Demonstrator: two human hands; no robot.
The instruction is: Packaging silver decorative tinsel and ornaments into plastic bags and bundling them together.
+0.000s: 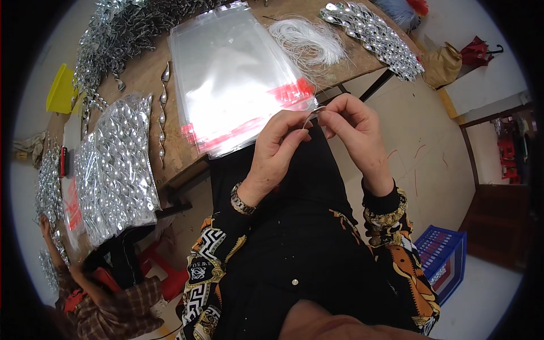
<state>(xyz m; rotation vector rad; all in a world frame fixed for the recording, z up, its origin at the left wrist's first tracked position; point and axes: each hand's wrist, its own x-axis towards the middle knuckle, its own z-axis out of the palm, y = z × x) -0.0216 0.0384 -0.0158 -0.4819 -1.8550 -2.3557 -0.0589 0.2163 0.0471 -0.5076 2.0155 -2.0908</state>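
Observation:
Both of my hands are raised in front of me, just off the near edge of the table. With thumb and fingers my left hand (276,152) pinches one end of a short, thin, pale strand (309,118). The thumb and forefinger of my right hand (358,131) close on its other end; whether it is string or a thin strip I cannot tell. Just beyond my hands lies a stack of clear plastic bags (226,73) with red-marked edges. A loose bundle of white string (306,42) rests to the right of the bags.
Silver twisted ornaments in clear packs (116,170) cover the table's left side. One twisted strand (163,113) lies beside the bags; more silver pieces (374,39) sit far right. A co-worker (107,300) sits lower left. A blue plastic basket (442,255) stands right.

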